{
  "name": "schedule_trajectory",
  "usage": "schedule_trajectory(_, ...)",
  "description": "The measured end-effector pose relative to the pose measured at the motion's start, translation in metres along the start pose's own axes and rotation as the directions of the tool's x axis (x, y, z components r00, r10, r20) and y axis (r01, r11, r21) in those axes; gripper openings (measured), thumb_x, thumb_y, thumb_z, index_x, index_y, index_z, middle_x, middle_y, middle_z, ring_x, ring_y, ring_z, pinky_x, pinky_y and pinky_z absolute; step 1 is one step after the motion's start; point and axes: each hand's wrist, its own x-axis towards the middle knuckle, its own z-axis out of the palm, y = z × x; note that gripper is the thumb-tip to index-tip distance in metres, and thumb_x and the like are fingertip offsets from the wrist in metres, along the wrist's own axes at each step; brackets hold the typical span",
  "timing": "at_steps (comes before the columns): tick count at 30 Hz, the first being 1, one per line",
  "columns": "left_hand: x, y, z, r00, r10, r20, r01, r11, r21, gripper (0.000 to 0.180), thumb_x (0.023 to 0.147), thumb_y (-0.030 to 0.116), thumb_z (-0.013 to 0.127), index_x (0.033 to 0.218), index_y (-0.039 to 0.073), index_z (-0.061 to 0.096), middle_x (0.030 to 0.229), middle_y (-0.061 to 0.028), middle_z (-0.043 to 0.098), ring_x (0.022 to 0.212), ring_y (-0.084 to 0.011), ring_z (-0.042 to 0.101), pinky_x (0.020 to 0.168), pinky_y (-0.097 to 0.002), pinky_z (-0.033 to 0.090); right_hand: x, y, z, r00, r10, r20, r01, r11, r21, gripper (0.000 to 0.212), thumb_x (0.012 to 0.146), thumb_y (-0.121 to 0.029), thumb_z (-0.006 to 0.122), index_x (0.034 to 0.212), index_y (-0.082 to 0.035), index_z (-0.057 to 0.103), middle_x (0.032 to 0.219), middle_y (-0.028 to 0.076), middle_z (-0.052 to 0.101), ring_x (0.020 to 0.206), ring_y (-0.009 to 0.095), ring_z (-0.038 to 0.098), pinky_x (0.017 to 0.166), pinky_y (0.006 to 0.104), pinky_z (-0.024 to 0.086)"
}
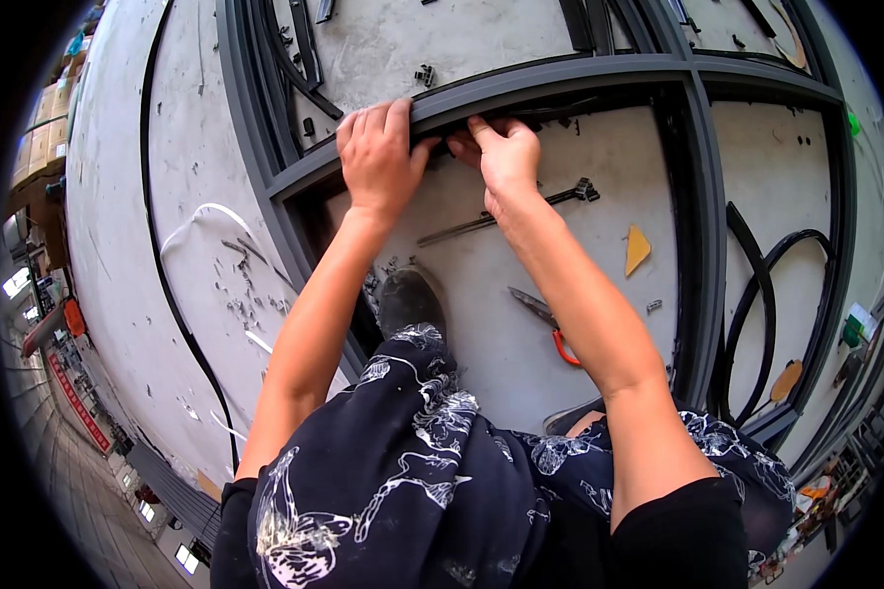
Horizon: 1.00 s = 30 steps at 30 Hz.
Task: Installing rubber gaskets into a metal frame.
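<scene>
My left hand (375,157) sits at the upper middle of the frame, fingers close together and bent over the dark grey crossbar (560,79), with the thumb at its near edge, so I have the bar clasped there. Just to the right, my right hand (509,162) works against the near side of the same bar, thumb tip up at the edge and the other fingers tucked in beside it; I cannot tell whether they pinch anything, since the spot is hidden. The crossbar arches across the upper part of the picture and belongs to a big dark grey framework (713,245) lying on a pale grey surface (609,147). Inside the compartment below my hands, a thin dark rod (462,229) with a black fitting at its right end lies aslant, passing behind my right forearm. Scissors (534,306) with a red-orange handle lie at the centre, left of that forearm, and a yellow wedge (637,250) lies to its right. My dark shoe (411,299) stands in the same compartment, left of the scissors. Black strips (764,294) curve through the compartment at the right, and a white strip (221,208) loops beyond the framework at the left, near scattered grey scraps (253,304).
</scene>
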Motion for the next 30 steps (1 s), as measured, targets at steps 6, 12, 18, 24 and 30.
schedule_trajectory(6,0.000,-0.001,0.002,1.000,0.012,0.021,-0.012,1.000,-0.018,0.049,0.070,0.025,0.076,0.113,0.008,0.060,0.105,-0.0091,0.064,0.100,-0.0273,0.059,0.090,-0.0390,0.041,-0.009,-0.002,-0.005,0.996,0.033,0.082,-0.038,0.998,0.054,0.012,0.091,0.002,0.054,0.102,0.006,0.056,0.104,0.014,0.061,0.086,0.022,0.065,0.076,0.0320,0.058)
schedule_trajectory(12,-0.003,-0.032,-0.016,0.983,0.140,0.121,-0.135,0.990,-0.048,0.049,0.075,0.024,0.073,0.116,0.004,0.056,0.103,-0.0130,0.064,0.094,-0.0328,0.061,0.085,-0.0422,0.045,-0.016,-0.029,-0.012,0.970,0.125,0.210,-0.143,0.987,0.074,0.016,0.092,-0.001,0.053,0.106,0.006,0.056,0.107,0.017,0.063,0.098,0.027,0.064,0.091,0.0392,0.054)
schedule_trajectory(18,-0.003,-0.029,-0.014,0.983,0.108,0.147,-0.109,0.994,-0.005,0.047,0.076,0.025,0.072,0.115,0.004,0.056,0.104,-0.0135,0.063,0.098,-0.0323,0.059,0.085,-0.0419,0.045,-0.004,-0.016,-0.015,0.976,0.101,0.193,-0.112,0.992,0.051,0.016,0.092,-0.002,0.052,0.106,0.006,0.056,0.107,0.016,0.064,0.096,0.027,0.065,0.089,0.0384,0.055)
schedule_trajectory(24,0.005,-0.017,-0.007,0.984,0.099,0.145,-0.091,0.994,-0.061,0.048,0.076,0.028,0.073,0.114,0.004,0.056,0.105,-0.0136,0.062,0.099,-0.0323,0.058,0.086,-0.0405,0.045,0.004,-0.030,-0.024,0.994,0.089,0.060,-0.092,0.994,0.052,0.016,0.094,-0.008,0.056,0.105,0.004,0.057,0.102,0.015,0.065,0.090,0.027,0.067,0.076,0.0339,0.059)
schedule_trajectory(30,0.016,0.000,-0.006,0.975,0.093,0.202,-0.086,0.995,-0.046,0.051,0.075,0.029,0.073,0.116,0.004,0.056,0.106,-0.0131,0.062,0.100,-0.0309,0.059,0.087,-0.0399,0.045,0.008,-0.031,-0.023,0.996,-0.006,-0.084,0.004,1.000,-0.026,0.010,0.092,-0.005,0.060,0.094,0.005,0.059,0.091,0.011,0.066,0.072,0.021,0.066,0.063,0.0306,0.059)
